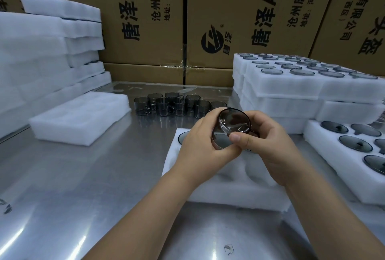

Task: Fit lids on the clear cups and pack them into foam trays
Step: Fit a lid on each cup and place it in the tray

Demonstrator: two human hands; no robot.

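Steel table [83, 176]: left hand [200, 145] grips cup [221, 141], right hand [268, 141] pinches lid [234, 121], half hiding tray [229, 191].

Dim, bluish room with shiny spots on the table.

Light comes from above. It makes white streaks on the metal table [83, 176] below and left of the hands. There are small bright curls on the lid [234, 121] pinched by the right hand [275, 145]. The cup [220, 142] in the left hand [200, 147] looks dark. Soft shadows lie under the arms. The boxes [145, 20] far behind the hands bend at the edges. The white foam [31, 51] far left looks fuzzy.
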